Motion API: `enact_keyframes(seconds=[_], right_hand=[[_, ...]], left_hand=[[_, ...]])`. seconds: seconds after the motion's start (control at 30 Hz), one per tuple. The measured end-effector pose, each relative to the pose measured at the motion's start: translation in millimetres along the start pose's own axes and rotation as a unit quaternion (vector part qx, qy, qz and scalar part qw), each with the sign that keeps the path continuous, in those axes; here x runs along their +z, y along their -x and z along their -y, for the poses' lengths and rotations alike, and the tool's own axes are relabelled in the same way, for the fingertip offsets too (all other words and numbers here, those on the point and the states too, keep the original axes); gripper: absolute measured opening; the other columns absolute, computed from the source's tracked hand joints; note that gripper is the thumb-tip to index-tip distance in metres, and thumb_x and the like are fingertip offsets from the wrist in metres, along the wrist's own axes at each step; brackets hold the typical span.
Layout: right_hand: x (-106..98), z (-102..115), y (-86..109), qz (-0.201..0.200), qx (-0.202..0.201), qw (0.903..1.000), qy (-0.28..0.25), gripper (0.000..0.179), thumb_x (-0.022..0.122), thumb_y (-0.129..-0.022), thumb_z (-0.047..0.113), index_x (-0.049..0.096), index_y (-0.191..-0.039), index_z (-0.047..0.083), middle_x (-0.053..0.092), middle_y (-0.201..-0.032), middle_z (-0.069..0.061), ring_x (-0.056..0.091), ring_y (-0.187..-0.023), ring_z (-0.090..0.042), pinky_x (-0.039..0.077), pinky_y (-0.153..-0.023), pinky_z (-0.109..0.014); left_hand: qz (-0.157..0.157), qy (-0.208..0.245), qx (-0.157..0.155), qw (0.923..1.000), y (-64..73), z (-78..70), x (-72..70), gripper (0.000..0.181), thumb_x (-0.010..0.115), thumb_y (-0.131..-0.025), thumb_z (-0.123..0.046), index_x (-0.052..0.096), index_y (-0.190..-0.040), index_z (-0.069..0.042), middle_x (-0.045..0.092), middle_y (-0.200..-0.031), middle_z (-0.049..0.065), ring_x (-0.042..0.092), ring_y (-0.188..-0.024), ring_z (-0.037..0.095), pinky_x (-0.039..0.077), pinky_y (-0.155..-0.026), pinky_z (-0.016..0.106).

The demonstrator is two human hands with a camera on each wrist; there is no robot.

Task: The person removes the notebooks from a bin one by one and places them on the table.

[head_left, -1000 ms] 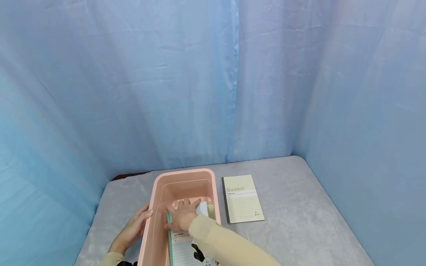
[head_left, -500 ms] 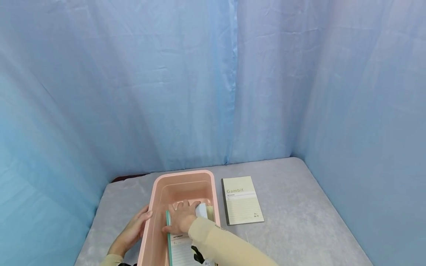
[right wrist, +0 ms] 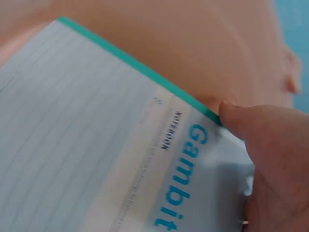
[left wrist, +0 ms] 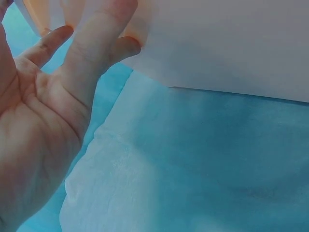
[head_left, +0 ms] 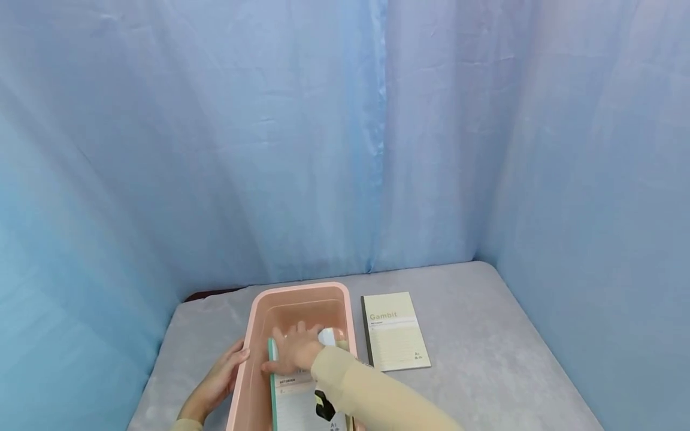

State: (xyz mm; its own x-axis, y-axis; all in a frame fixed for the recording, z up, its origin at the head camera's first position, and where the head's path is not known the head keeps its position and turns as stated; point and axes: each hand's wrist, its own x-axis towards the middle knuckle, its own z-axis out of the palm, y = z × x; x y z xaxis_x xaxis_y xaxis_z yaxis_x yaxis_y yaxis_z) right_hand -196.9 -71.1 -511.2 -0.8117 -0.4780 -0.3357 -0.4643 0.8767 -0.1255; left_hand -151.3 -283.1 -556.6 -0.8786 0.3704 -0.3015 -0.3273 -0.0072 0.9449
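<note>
In the head view, a pink plastic bin [head_left: 302,289] stands on the table and runs past the lower edge. My left hand [head_left: 220,372] is at its left wall, thumb at the rim. In the left wrist view, the extended fingers [left wrist: 128,46] touch the bin's outer wall [left wrist: 231,48]. Inside lies a pale Gambit notebook [head_left: 296,401] with a teal spine [right wrist: 140,66]. My right hand [head_left: 295,353] rests spread across its far end, thumb [right wrist: 236,118] at the spine edge. The right wrist view hides the other fingers. A yellowish edge [head_left: 342,345] shows beside the notebook.
Another Gambit notebook [head_left: 396,335], cream with a dark spine, lies flat on the grey table [head_left: 485,359] right of the bin. Blue curtains [head_left: 323,149] hang along the back and both sides. The right sleeve [head_left: 383,395] crosses the bin's right rim.
My right hand and the teal-spined notebook have shifted slightly toward the bin's far end. The left hand stays at the bin's wall, and the head view has tilted up a little.
</note>
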Motion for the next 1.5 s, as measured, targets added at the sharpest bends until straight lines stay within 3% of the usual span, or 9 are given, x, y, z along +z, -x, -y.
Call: enact_keyframes(seconds=[0.13,0.33,0.53,0.7,0.83,0.97,1.2,1.37,1.5], right_hand=[[-20,-9,3.0,0.006,-0.004,0.9995,-0.031,0.084,0.047,-0.09,0.078,0.03,-0.158,0.031,0.049,-0.15,-0.006,0.039,-0.141,-0.031,0.035,-0.105,-0.068],[-46,-17,10.3,-0.01,-0.016,0.9984,-0.054,0.089,0.049,-0.09,0.078,0.026,-0.161,0.03,0.042,-0.157,-0.004,0.03,-0.148,-0.033,0.031,-0.109,-0.067],[-67,-26,10.2,-0.045,-0.041,0.9949,-0.081,0.089,0.048,-0.089,0.08,0.031,-0.158,0.028,0.044,-0.154,-0.007,0.033,-0.145,-0.034,0.029,-0.11,-0.068],[-91,-34,14.1,-0.111,-0.066,0.988,-0.086,0.083,0.045,-0.087,0.084,0.044,-0.143,0.023,0.059,-0.127,-0.004,0.049,-0.121,-0.027,0.037,-0.097,-0.061],[-108,-42,19.4,-0.148,-0.074,0.9819,-0.092,0.076,0.047,-0.087,0.083,0.045,-0.132,0.023,0.053,-0.1,0.0,0.044,-0.099,-0.022,0.034,-0.085,-0.052],[-122,-53,25.9,-0.17,-0.072,0.9774,-0.102,0.074,0.047,-0.087,0.082,0.044,-0.131,0.022,0.049,-0.097,0.0,0.041,-0.094,-0.021,0.029,-0.078,-0.046],[-142,-80,37.8,-0.198,-0.065,0.9705,-0.121,0.071,0.042,-0.093,0.077,0.041,-0.134,0.02,0.05,-0.103,-0.001,0.04,-0.097,-0.023,0.029,-0.077,-0.047],[-161,-96,45.6,-0.229,-0.055,0.9616,-0.141,0.058,0.046,-0.094,0.071,0.041,-0.124,0.022,0.049,-0.095,-0.001,0.041,-0.094,-0.023,0.03,-0.077,-0.047],[-176,-106,55.2,-0.252,-0.043,0.9549,-0.151,0.058,0.05,-0.092,0.067,0.042,-0.128,0.023,0.05,-0.098,0.0,0.041,-0.095,-0.022,0.031,-0.078,-0.048]], left_hand=[[0.006,-0.001,-0.012,0.9999,1.0,0.3,-0.9,0.074,0.035,-0.11,-0.04,-0.004,-0.162,-0.005,0.058,-0.134,0.017,0.066,-0.114,0.03,0.057,-0.09,0.052],[-0.013,-0.008,-0.025,0.9996,0.4,-0.5,-0.7,0.075,0.036,-0.11,-0.042,-0.003,-0.162,-0.005,0.054,-0.138,0.023,0.065,-0.115,0.032,0.057,-0.09,0.052],[-0.006,-0.01,-0.02,0.9997,-0.6,-2.5,-1.0,0.076,0.036,-0.11,-0.043,-0.004,-0.162,-0.007,0.056,-0.136,0.018,0.066,-0.114,0.029,0.056,-0.091,0.053],[-0.032,-0.019,-0.022,0.9991,-3.2,-4.6,1.9,0.076,0.039,-0.108,-0.045,0.001,-0.162,-0.006,0.055,-0.135,0.02,0.068,-0.109,0.029,0.058,-0.087,0.053],[-0.05,-0.024,-0.027,0.9981,-4.6,-4.7,2.8,0.078,0.041,-0.107,-0.047,0.004,-0.162,-0.007,0.051,-0.139,0.026,0.068,-0.108,0.032,0.058,-0.086,0.053],[-0.058,-0.026,-0.027,0.9976,-3.9,-3.4,3.7,0.078,0.042,-0.107,-0.047,0.004,-0.162,-0.007,0.047,-0.143,0.031,0.068,-0.11,0.033,0.058,-0.086,0.053],[-0.054,-0.029,-0.024,0.9978,-1.1,-3.1,5.9,0.078,0.041,-0.107,-0.046,0.003,-0.163,-0.007,0.041,-0.147,0.033,0.066,-0.113,0.035,0.058,-0.087,0.052],[-0.04,-0.032,-0.008,0.9987,0.7,-4.1,6.1,0.074,0.038,-0.109,-0.042,0.001,-0.163,-0.008,0.044,-0.145,0.033,0.066,-0.114,0.036,0.058,-0.087,0.052],[-0.032,-0.033,-0.003,0.9989,1.4,-3.4,7.6,0.072,0.037,-0.109,-0.04,0.002,-0.163,-0.007,0.048,-0.141,0.031,0.066,-0.113,0.037,0.058,-0.087,0.052]])
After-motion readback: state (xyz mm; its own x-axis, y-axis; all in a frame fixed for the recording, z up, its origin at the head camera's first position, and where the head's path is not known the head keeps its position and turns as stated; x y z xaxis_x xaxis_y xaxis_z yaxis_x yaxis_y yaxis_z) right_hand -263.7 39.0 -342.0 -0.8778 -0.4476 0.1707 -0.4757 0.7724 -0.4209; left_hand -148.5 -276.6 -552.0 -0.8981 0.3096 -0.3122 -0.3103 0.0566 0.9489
